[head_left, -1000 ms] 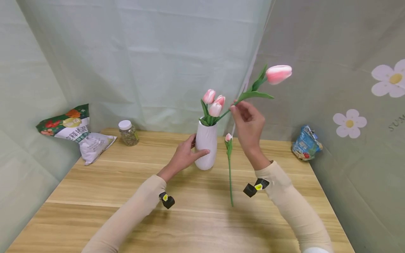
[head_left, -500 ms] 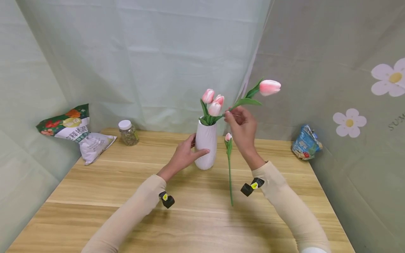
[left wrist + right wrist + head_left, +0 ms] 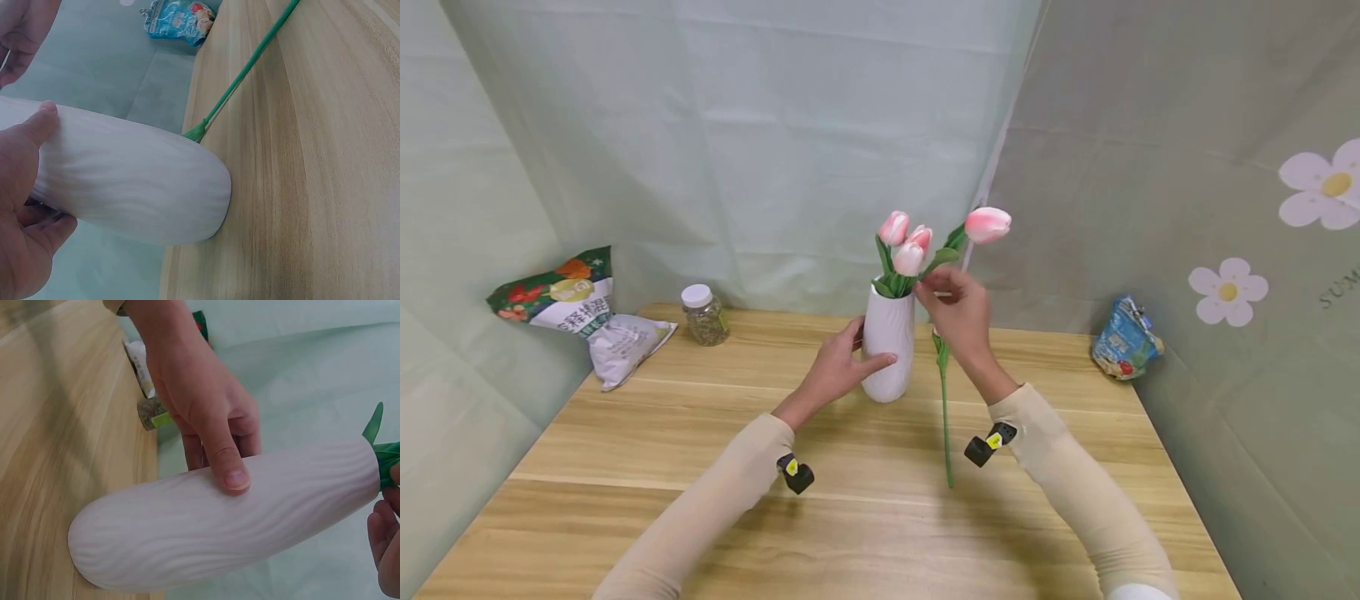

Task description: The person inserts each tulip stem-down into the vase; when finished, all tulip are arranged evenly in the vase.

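Observation:
A white ribbed vase (image 3: 889,350) stands upright on the wooden table, with several pink tulips (image 3: 909,258) in its mouth. My left hand (image 3: 837,367) grips the vase's side, thumb across the front; the left wrist view shows the thumb (image 3: 44,122) on its wall. At the rim, my right hand (image 3: 958,312) pinches the stem of another pink tulip (image 3: 988,225), whose bloom leans out to the right. In the right wrist view the right fingers (image 3: 387,531) are right beside the vase mouth. One more tulip (image 3: 946,417) lies on the table, its bloom mostly hidden behind my right hand.
A clear jar with a white lid (image 3: 706,317) stands at the back left, beside a green and white bag (image 3: 587,312) leaning on the curtain. At the back right sits a blue snack bag (image 3: 1126,340). Fabric curtains (image 3: 790,150) enclose the table's (image 3: 820,533) back and sides.
My right hand has moved left and down with its tulip, bringing the stem to the vase's rim and the bloom closer to the others. The left hand and vase have stayed put.

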Motion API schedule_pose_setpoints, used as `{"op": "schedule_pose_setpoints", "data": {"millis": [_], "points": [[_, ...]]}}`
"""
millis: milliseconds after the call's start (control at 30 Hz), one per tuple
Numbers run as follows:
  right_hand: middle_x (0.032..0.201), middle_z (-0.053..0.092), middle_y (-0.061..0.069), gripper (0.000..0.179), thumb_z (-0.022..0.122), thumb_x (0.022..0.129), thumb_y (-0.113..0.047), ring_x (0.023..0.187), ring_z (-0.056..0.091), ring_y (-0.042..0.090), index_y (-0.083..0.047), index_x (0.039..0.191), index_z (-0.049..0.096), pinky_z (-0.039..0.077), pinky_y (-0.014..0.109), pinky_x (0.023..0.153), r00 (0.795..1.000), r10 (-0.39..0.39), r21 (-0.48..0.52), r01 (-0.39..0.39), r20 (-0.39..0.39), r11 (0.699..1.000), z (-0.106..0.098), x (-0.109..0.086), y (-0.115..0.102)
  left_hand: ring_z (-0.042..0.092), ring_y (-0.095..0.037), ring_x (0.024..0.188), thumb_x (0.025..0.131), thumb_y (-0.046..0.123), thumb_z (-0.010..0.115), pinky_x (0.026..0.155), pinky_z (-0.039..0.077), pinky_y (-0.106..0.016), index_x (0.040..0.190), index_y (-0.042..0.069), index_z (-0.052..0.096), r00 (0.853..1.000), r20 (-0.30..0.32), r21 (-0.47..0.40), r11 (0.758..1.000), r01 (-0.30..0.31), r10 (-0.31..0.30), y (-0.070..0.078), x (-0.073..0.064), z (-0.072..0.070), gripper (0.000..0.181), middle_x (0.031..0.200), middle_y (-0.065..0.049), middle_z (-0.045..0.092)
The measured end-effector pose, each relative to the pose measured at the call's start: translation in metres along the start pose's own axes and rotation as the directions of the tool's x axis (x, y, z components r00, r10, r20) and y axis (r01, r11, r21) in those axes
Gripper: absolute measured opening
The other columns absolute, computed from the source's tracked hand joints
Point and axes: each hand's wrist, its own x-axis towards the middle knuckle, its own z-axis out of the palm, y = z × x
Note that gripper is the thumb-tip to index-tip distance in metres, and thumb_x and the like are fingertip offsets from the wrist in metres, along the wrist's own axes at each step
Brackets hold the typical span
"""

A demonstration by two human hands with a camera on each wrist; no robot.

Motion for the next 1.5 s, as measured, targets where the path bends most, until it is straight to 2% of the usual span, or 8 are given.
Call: {"op": "schedule_pose_setpoints", "data": {"millis": [200, 333, 467, 633, 733, 867, 1200, 1500], "points": [[0.095, 0.074, 0.013, 0.010, 0.079, 0.090, -0.010, 0.089, 0.069, 0.023, -0.001, 0.095, 0.078, 0.059, 0.031, 0.078, 0.996, 0.013, -0.031, -0.010, 0.083, 0.999, -0.002, -0.001, 0.009, 0.059, -0.025, 0.130, 0.089, 0.047, 0.079, 0.109, 0.051, -0.042, 0.151, 0.007, 0.043, 1.000, 0.007, -0.002, 1.000, 0.001, -0.001, -0.001, 0.000, 0.001, 0.082, 0.140, -0.013, 0.060], [0.096, 0.074, 0.014, 0.014, 0.078, 0.090, -0.011, 0.089, 0.069, 0.025, -0.001, 0.100, 0.078, 0.060, 0.035, 0.079, 0.995, 0.017, -0.025, -0.015, 0.101, 1.000, -0.006, -0.001, 0.007, 0.059, -0.026, 0.129, 0.089, 0.046, 0.079, 0.109, 0.051, -0.043, 0.151, 0.006, 0.043, 1.000, 0.004, -0.006, 1.000, -0.002, 0.002, 0.000, -0.001, 0.000, 0.082, 0.140, -0.014, 0.061], [0.100, 0.074, 0.015, 0.023, 0.077, 0.091, -0.012, 0.090, 0.070, 0.026, -0.003, 0.112, 0.075, 0.060, 0.033, 0.078, 0.998, 0.013, 0.049, -0.016, 0.068, 0.999, -0.009, -0.002, 0.005, 0.060, -0.027, 0.129, 0.089, 0.046, 0.079, 0.109, 0.051, -0.043, 0.151, 0.006, 0.043, 1.000, 0.002, 0.000, 1.000, -0.003, 0.003, 0.000, 0.000, 0.001, 0.082, 0.139, -0.015, 0.061], [0.099, 0.073, 0.019, 0.027, 0.078, 0.091, -0.009, 0.084, 0.068, 0.020, 0.000, 0.115, 0.074, 0.059, 0.028, 0.074, 0.998, -0.068, 0.126, 0.069, -0.008, 0.990, -0.011, -0.002, 0.002, 0.059, -0.027, 0.130, 0.089, 0.046, 0.079, 0.109, 0.051, -0.042, 0.151, 0.006, 0.043, 1.000, 0.000, 0.006, 1.000, 0.000, 0.000, 0.000, 0.000, 0.001, 0.082, 0.139, -0.015, 0.061], [0.096, 0.073, 0.021, 0.024, 0.079, 0.089, -0.006, 0.082, 0.066, 0.016, 0.002, 0.112, 0.075, 0.057, 0.023, 0.071, 0.993, -0.114, 0.129, 0.117, -0.032, 0.985, -0.010, -0.002, 0.002, 0.059, -0.026, 0.130, 0.089, 0.046, 0.079, 0.109, 0.051, -0.042, 0.151, 0.006, 0.044, 1.000, -0.002, 0.000, 1.000, 0.005, -0.005, 0.001, 0.000, 0.001, 0.082, 0.139, -0.015, 0.061], [0.090, 0.074, 0.018, 0.020, 0.080, 0.089, -0.008, 0.080, 0.067, 0.018, 0.000, 0.106, 0.077, 0.056, 0.021, 0.068, 0.992, -0.122, 0.077, 0.123, -0.025, 0.989, -0.008, -0.002, 0.005, 0.059, -0.027, 0.129, 0.089, 0.046, 0.079, 0.109, 0.051, -0.043, 0.151, 0.006, 0.043, 1.000, -0.001, -0.008, 1.000, 0.004, -0.004, 0.001, -0.001, 0.001, 0.082, 0.139, -0.014, 0.061], [0.085, 0.075, 0.011, 0.019, 0.081, 0.089, -0.021, 0.081, 0.070, 0.026, -0.002, 0.092, 0.078, 0.056, 0.022, 0.063, 0.999, -0.031, -0.057, 0.033, 0.040, 0.998, -0.007, -0.003, 0.012, 0.059, -0.028, 0.129, 0.089, 0.046, 0.079, 0.109, 0.051, -0.046, 0.152, 0.006, 0.042, 1.000, 0.000, -0.016, 1.000, 0.005, -0.005, 0.002, -0.002, 0.000, 0.084, 0.140, -0.015, 0.060], [0.096, 0.075, 0.011, 0.024, 0.080, 0.091, -0.021, 0.086, 0.069, 0.019, -0.003, 0.106, 0.076, 0.059, 0.024, 0.074, 0.991, 0.065, -0.010, -0.064, 0.114, 0.998, -0.013, -0.006, 0.019, 0.059, -0.027, 0.130, 0.089, 0.046, 0.079, 0.109, 0.051, -0.044, 0.151, 0.006, 0.043, 1.000, -0.002, -0.005, 1.000, 0.005, -0.005, 0.002, -0.001, 0.000, 0.083, 0.140, -0.015, 0.060]]}}
